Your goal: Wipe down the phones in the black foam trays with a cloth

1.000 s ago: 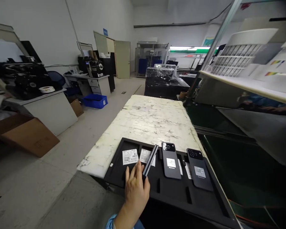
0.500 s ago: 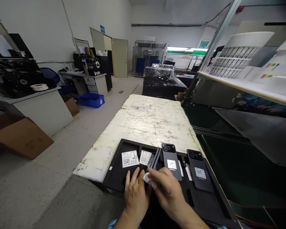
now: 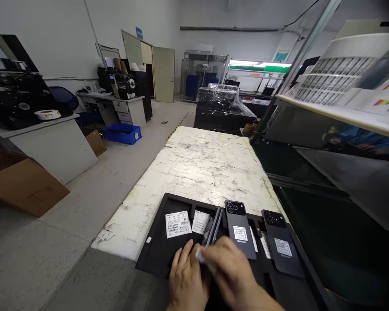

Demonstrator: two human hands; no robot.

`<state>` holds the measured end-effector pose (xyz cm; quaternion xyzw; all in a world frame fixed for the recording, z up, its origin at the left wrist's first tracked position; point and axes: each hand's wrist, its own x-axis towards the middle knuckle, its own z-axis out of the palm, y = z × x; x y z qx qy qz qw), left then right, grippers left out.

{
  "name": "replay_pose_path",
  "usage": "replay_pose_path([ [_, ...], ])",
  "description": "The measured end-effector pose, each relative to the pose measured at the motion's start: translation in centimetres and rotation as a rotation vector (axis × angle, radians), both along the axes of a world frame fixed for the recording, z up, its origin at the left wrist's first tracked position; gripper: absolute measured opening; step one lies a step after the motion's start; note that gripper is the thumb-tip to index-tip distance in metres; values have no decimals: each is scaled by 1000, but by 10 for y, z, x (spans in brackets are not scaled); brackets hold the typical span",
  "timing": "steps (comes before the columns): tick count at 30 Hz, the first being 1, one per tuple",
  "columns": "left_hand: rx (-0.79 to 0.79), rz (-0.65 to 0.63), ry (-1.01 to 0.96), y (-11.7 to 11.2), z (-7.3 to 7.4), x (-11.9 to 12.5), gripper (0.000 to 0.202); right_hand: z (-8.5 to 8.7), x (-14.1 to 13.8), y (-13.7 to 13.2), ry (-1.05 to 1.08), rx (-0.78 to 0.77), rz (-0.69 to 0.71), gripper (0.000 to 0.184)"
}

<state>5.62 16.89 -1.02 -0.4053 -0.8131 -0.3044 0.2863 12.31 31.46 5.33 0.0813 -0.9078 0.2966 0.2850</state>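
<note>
A black foam tray [image 3: 152, 255] lies across the near end of the worktop. One smartphone [image 3: 215, 224] stands on its edge there; my left hand [image 3: 188, 274] is around its lower end, the thumb mostly hidden. My right hand [image 3: 231, 272], smeared by motion, pinches a small white wipe [image 3: 199, 255] against the phone's near end. To the right, two dark smartphones, one nearer [image 3: 240, 229] and one farther right [image 3: 282, 244], lie back up with white labels. Printed labels, one at left [image 3: 178, 224] and another beside it [image 3: 201, 221], rest in the tray's recesses.
The worktop [image 3: 207, 164] has a cracked, pale covering. At right, a shelf [image 3: 337, 116] bears label rolls [image 3: 337, 77]. A blue bin [image 3: 123, 133] and a cardboard box [image 3: 26, 185] sit on the floor at left. Film-wrapped black goods [image 3: 223, 108] stand beyond the worktop.
The view has shifted slightly, so the tray and phones sit a little lower. My right hand has moved slightly with the wipe along the upright phone's near end.
</note>
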Motion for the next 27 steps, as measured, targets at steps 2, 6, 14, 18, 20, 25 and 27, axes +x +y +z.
replay_pose_path([
  [2,-2,-8,2,1,-3,-1,32,-2,3,-6,12,44,101,36],
  [6,-31,3,-58,1,-3,-1,30,6,-28,41,-4,-52,-290,24],
  [14,-121,-92,58,-6,-22,-10,30,7,-1,-1,12,-16,48,27],
  [18,-135,-53,14,-5,-21,-8,33,3,-19,32,8,-71,-223,24],
  [20,-141,-31,-4,-3,-19,-7,33,6,-35,57,9,-132,-417,21],
  [25,-106,-37,31,-4,-22,-9,31,12,-14,25,27,-71,-195,23],
  [27,-92,-80,52,-5,-24,-10,32,10,3,0,44,-11,2,26],
])
